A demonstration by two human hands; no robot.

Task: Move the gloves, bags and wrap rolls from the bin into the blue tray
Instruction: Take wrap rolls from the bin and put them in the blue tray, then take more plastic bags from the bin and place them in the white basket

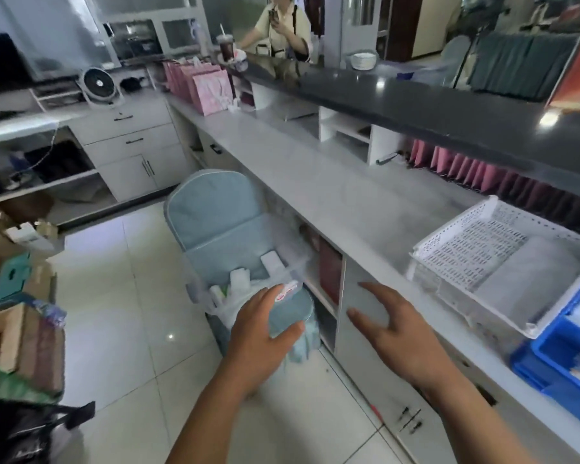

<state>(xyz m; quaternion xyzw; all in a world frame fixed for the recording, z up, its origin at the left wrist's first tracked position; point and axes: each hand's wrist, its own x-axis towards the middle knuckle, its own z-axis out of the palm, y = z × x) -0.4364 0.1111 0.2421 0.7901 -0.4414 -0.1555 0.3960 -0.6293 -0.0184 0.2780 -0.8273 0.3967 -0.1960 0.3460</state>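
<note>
A clear plastic bin (pixel 295 266) rests on the seat of a light-blue chair (pixel 215 209) below the counter. Inside it lie several white packets and rolls (pixel 239 278). My left hand (pixel 265 326) hovers over the bin's near end, fingers spread and holding nothing. My right hand (pixel 395 326) hangs open to the right of the bin, in front of the cabinet face. The blue tray (pixel 549 349) stands on the counter at the far right, partly cut off by the frame, with some pale packets inside it.
A white perforated basket (pixel 456 236) sits on the grey counter (pixel 315 182) just left of the blue tray. Pink gift bags (pixel 211 92) stand at the counter's far end. A person sits behind the raised dark counter. Boxes and bags crowd the floor at left.
</note>
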